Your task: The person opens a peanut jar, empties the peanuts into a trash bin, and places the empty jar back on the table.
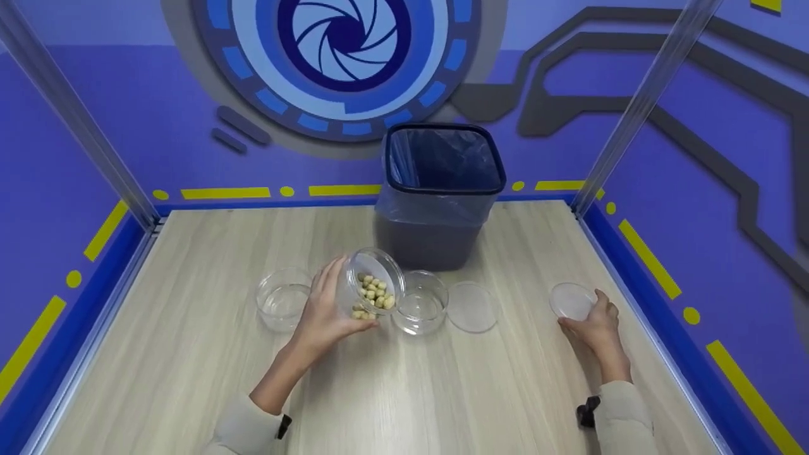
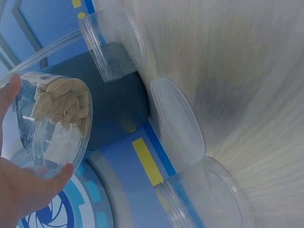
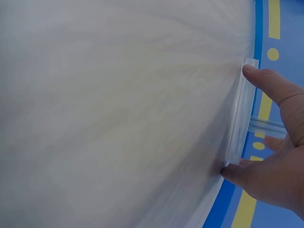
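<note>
My left hand (image 1: 322,316) grips a clear round plastic jar (image 1: 354,268), tilted, its mouth turned to the right. Inside lie several small pale beige nut-like pieces (image 1: 374,294). The tilted rim overlaps another clear jar (image 1: 422,316) in the head view; that jar stands on the table and looks to hold nothing. Off to the right, my right hand (image 1: 597,325) holds a clear round lid (image 1: 571,302) by its edge between thumb and fingers. The right wrist view shows this lid (image 3: 242,107) edge-on, close over the tabletop.
A lined dark bin (image 1: 436,234) stands at the back. Another clear jar (image 1: 278,306) sits left of my left hand. One flat lid (image 1: 473,308) lies right of the middle jar; another lid (image 2: 178,118) shows between the standing jars. Walls border the table (image 1: 486,392).
</note>
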Tool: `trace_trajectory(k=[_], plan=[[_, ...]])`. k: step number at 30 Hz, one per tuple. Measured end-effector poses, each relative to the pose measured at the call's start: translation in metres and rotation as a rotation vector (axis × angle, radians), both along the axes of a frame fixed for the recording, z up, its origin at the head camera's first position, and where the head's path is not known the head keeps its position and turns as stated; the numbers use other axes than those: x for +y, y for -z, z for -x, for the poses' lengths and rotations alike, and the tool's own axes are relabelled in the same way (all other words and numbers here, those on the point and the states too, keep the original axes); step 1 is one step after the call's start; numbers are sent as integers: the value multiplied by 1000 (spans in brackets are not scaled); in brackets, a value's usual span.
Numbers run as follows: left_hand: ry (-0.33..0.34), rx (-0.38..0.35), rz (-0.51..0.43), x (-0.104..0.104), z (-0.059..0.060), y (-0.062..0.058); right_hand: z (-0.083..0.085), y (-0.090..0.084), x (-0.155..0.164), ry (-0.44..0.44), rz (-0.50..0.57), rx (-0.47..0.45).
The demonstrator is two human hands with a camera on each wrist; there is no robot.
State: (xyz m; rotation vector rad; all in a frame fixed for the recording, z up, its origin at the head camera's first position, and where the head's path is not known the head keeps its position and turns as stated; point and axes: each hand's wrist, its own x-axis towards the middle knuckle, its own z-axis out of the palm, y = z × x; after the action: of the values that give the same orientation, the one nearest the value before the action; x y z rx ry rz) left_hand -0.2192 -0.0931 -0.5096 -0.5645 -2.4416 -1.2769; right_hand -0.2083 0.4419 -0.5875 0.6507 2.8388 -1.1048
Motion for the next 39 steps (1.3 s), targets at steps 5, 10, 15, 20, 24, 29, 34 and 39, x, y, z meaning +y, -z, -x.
trace_trajectory(k=[5,10,15,20,24,29,34,39], plan=[[7,9,-2,1,2,-2,4,-2,-3,-11,-3,0],[-3,5,0,2,2,-1,4,-10,-12,-64,-47,55],[-14,8,-10,1,2,-3,9,-37,-27,-129,-53,165],[-49,25,-41,-1,4,-7,20,-74,-56,-225,52,238],[-64,42,-40,-3,6,-10,33,-95,-87,-283,179,303],[-69,42,-38,-5,6,-11,59,-123,-120,-309,365,305],[-63,46,-40,-4,7,-12,89,-158,-144,-253,676,334],[-64,53,-24,-2,6,-11,112,-188,-160,-158,853,292]])
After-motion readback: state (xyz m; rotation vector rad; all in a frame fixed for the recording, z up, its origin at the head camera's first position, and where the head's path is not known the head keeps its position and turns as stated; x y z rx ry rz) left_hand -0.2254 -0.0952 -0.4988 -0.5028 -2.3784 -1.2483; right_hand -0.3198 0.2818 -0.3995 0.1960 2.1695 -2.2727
